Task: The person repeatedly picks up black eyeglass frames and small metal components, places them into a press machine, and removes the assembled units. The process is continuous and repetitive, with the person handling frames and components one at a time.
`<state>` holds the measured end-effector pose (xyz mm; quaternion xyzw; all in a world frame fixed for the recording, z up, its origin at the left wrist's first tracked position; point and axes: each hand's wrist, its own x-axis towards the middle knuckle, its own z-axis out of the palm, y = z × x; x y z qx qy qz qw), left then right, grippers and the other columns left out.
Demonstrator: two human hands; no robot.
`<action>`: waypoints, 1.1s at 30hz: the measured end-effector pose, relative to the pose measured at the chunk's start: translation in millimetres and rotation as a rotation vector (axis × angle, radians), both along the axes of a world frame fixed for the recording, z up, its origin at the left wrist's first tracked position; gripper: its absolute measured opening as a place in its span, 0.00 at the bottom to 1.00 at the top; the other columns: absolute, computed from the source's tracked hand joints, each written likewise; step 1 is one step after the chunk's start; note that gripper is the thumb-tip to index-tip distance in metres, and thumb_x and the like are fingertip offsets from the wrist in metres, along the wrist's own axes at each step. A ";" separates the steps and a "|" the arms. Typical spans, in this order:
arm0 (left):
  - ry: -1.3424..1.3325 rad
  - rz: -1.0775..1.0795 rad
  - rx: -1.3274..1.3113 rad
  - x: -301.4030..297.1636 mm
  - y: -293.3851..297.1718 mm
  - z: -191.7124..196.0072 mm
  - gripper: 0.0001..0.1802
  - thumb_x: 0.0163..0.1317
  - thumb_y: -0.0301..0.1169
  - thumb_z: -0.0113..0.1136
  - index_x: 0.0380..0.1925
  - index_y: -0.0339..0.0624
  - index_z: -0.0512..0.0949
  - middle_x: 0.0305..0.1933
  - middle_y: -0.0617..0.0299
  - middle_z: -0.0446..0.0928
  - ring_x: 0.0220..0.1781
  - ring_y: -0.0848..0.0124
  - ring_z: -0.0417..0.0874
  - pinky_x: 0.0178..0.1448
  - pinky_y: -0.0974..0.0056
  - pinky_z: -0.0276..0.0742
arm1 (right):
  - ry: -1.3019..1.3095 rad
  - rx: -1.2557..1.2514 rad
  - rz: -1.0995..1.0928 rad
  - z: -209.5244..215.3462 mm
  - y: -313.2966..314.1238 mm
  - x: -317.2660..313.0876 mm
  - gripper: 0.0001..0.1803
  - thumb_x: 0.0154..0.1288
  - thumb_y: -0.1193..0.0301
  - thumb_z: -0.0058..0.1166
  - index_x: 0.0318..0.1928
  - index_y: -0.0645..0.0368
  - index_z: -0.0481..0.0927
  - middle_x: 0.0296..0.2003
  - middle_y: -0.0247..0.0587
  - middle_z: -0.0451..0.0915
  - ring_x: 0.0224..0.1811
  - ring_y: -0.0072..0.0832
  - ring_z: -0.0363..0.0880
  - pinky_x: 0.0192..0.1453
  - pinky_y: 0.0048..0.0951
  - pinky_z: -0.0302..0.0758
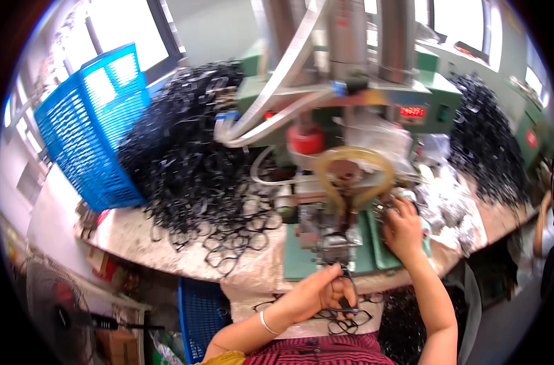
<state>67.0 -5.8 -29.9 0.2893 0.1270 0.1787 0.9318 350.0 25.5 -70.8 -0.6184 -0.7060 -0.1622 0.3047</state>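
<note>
My left hand point(325, 290), with a white bangle on its wrist, is closed on a black eyeglass frame point(353, 286), held upright just in front of the press's small metal fixture point(336, 248). My right hand point(402, 226) reaches over a narrow green tray point(386, 258) beside the fixture. Its fingers are bent and slightly apart, with the fingertips down among small parts that are too blurred to name. Above both hands stands a green press point(435, 100) with metal cylinders, a red display and a yellow looped tube point(383, 164). More black eyeglass frames point(344, 325) lie by my lap.
A large heap of black eyeglass frames point(186, 140) fills the table's left, beside a tilted blue basket point(88, 134). Another dark heap point(484, 140) stands at the right, behind clear plastic bags point(450, 201). Below the table edge is a blue crate point(195, 316).
</note>
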 end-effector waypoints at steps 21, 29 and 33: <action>2.154 1.051 1.702 -185.1 149.3 -78.4 0.03 0.49 0.31 0.67 0.23 0.46 0.83 0.36 0.61 0.77 0.45 0.57 0.76 0.45 0.53 0.73 | 0.812 0.084 -0.124 2.3 -39.8 -19.3 0.06 0.59 0.82 0.62 0.38 0.64 0.85 0.33 0.39 0.83 0.37 0.27 0.80 0.44 0.26 0.75; 1.289 0.891 1.042 -186.2 150.9 27.5 0.16 0.75 0.37 0.52 0.49 0.39 0.82 0.21 0.67 0.74 0.21 0.79 0.68 0.26 0.69 0.62 | 0.706 0.080 -0.060 26.8 -75.7 -27.0 0.06 0.56 0.84 0.62 0.35 0.65 0.84 0.34 0.39 0.82 0.40 0.29 0.80 0.49 0.28 0.74; 1.160 0.716 0.751 -190.0 154.6 35.8 0.23 0.77 0.44 0.44 0.52 0.38 0.80 0.22 0.72 0.72 0.20 0.82 0.62 0.24 0.73 0.55 | 0.796 0.056 0.232 60.8 -34.3 -68.6 0.11 0.54 0.81 0.64 0.39 0.64 0.84 0.35 0.41 0.84 0.41 0.30 0.83 0.49 0.29 0.76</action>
